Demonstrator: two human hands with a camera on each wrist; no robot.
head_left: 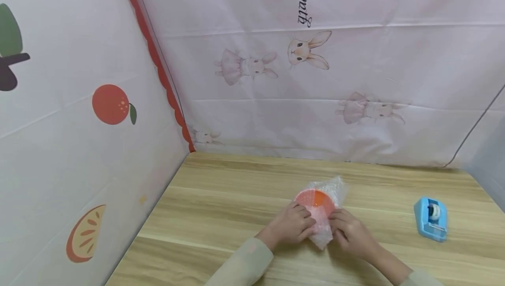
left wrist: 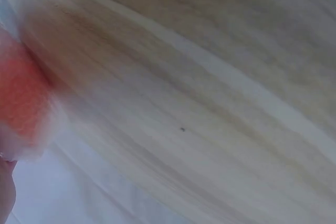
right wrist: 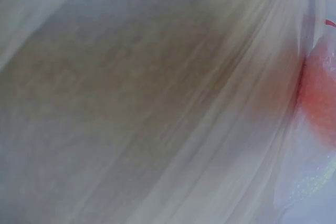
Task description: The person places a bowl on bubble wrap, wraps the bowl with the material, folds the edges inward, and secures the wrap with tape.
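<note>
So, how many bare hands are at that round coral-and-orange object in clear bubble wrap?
2. The left hand is at the left side of the round coral-and-orange object in clear bubble wrap; the right hand is at its right side. No others show.

Plain, pale greyish-beige left sleeve (head_left: pixel 241 265) and right sleeve (head_left: pixel 420 279) of similar colour

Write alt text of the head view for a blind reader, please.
A person's left hand and right hand hold bubble wrap partly covering a round orange object at a wood-grain table. A blue tape dispenser sits to the right; printed cloth hangs behind.
</note>
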